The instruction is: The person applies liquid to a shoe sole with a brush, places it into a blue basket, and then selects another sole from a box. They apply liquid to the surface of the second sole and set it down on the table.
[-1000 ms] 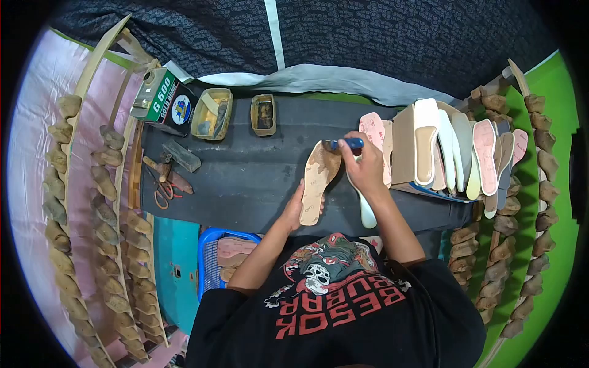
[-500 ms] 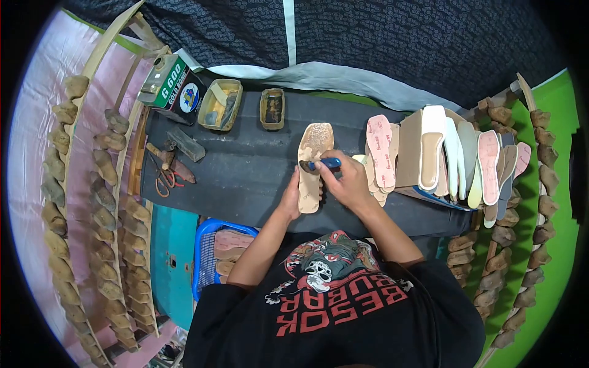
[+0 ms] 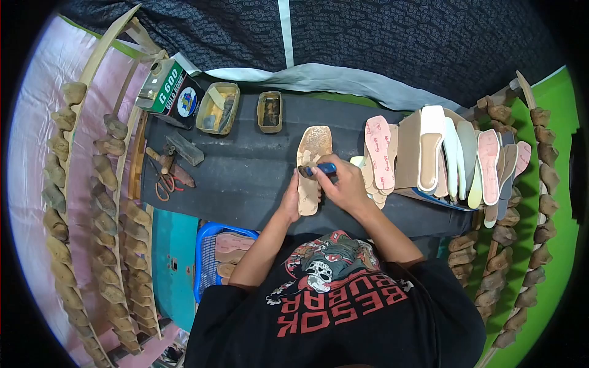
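Observation:
A beige shoe insole (image 3: 310, 199) is held upright over the dark table by my left hand (image 3: 292, 199), its fingers behind the sole and the thumb along its left edge. The insole's upper part looks wet and brownish. Closed round the blue handle of a brush (image 3: 326, 167) is my right hand (image 3: 346, 189). The brush's dark bristles touch the insole around its middle. Beyond the insole stands a small yellowish tub (image 3: 270, 116) with dark brown residue inside.
A larger tub (image 3: 219, 110) and a glue can (image 3: 169, 95) stand at the back left, near scissors (image 3: 163, 184) and a hammer (image 3: 161, 161). Stacked insoles (image 3: 380, 153) and a cardboard box (image 3: 410, 150) are on the right. A blue basket (image 3: 205, 257) sits below; shoe-last racks (image 3: 101, 224) flank the table.
The brush has moved slightly down and left across the insole, its handle now more level. The insole sits slightly lower in view.

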{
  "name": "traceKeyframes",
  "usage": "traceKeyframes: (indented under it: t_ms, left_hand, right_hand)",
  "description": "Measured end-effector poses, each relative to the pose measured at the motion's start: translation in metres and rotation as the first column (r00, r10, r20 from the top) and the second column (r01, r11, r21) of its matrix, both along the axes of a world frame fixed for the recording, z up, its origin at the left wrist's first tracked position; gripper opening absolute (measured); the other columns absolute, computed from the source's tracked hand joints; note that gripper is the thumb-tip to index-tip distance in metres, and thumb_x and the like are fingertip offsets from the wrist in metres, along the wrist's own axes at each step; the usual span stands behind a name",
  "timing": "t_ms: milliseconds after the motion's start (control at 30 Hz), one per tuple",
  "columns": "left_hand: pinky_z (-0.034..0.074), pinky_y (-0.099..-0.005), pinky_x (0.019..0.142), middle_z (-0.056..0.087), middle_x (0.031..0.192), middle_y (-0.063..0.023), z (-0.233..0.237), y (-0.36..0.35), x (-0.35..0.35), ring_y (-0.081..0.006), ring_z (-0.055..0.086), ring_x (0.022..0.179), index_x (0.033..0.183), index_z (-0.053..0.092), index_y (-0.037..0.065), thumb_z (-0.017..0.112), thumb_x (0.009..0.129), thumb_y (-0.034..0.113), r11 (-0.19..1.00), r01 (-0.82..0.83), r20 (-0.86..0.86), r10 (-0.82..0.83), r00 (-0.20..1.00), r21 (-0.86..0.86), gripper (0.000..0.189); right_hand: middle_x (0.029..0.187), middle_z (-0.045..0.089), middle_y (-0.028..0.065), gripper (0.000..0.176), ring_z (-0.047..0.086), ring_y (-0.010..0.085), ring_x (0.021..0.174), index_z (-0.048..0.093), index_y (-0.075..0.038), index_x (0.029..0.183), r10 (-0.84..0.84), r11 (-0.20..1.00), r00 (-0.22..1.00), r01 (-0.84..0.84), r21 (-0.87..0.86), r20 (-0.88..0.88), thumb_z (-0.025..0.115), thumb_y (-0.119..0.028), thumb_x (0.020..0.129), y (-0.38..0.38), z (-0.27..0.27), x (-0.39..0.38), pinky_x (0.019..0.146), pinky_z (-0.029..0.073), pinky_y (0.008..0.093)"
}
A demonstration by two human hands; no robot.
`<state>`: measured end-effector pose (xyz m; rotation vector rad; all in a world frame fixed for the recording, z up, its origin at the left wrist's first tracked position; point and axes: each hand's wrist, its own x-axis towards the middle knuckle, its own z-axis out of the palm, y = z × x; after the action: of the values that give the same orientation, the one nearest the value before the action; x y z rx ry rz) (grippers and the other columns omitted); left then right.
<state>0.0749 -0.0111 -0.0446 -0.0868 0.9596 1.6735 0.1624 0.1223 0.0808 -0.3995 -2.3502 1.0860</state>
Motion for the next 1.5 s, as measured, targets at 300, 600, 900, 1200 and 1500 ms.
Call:
traceKeyframes:
  t_ms: [300,600,900,1200,1500]
  left_hand:
    - [0.058,-0.0337,0.070,0.066,0.091,-0.0068,-0.007,0.001,-0.003,-0.0183,0.067,0.077,0.127,0.058,0.007,0.030,0.104,0.068,0.992,0.041,0.025,-0.044,0.999,0.122,0.071]
    - [0.058,-0.0335,0.071,0.067,0.094,-0.0064,-0.005,0.006,0.007,-0.0185,0.067,0.078,0.126,0.060,0.009,0.033,0.103,0.070,0.999,0.028,0.016,-0.029,0.999,0.037,0.070]
    - [0.056,-0.0334,0.071,0.065,0.093,-0.0058,-0.011,0.006,0.002,-0.0177,0.065,0.079,0.131,0.057,0.009,0.031,0.103,0.070,0.990,0.065,0.023,-0.069,0.997,0.122,0.072]
    - [0.058,-0.0344,0.071,0.069,0.093,-0.0062,-0.016,0.012,0.007,-0.0191,0.069,0.080,0.124,0.062,0.010,0.032,0.103,0.069,0.999,0.032,0.021,-0.033,0.999,0.011,0.069]
    - [0.058,-0.0336,0.071,0.069,0.095,-0.0061,-0.013,0.008,0.005,-0.0183,0.068,0.079,0.125,0.062,0.011,0.033,0.103,0.070,0.992,0.067,0.018,-0.069,0.997,0.105,0.069]
  right_hand:
    - [0.086,0.072,0.0166,0.020,0.073,0.0314,0.073,0.065,-0.001,0.102,-0.133,0.991,0.981,0.135,0.008,-0.141,0.075,-0.015,0.092,0.024,0.012,-0.004,0.063,0.056,0.0389]
    - [0.087,0.072,0.0138,0.019,0.072,0.0263,0.073,0.067,-0.002,0.104,-0.055,0.998,0.997,0.056,0.014,-0.046,0.076,-0.013,0.091,0.010,-0.002,0.001,0.066,0.055,0.0351]
    - [0.087,0.073,0.0137,0.018,0.072,0.0248,0.074,0.068,-0.001,0.101,-0.138,0.987,0.978,0.150,0.065,-0.155,0.077,-0.010,0.089,0.035,0.008,0.001,0.066,0.055,0.0341]
    - [0.077,0.068,0.0100,0.021,0.066,0.0223,0.062,0.068,-0.002,0.098,-0.014,0.998,0.990,0.024,0.063,-0.143,0.080,-0.013,0.085,0.012,-0.005,0.004,0.059,0.054,0.0340]
    - [0.080,0.071,0.0143,0.015,0.070,0.0303,0.068,0.069,-0.001,0.093,-0.047,0.986,0.971,0.082,0.144,-0.233,0.079,-0.007,0.084,0.023,0.005,0.004,0.062,0.055,0.0373]
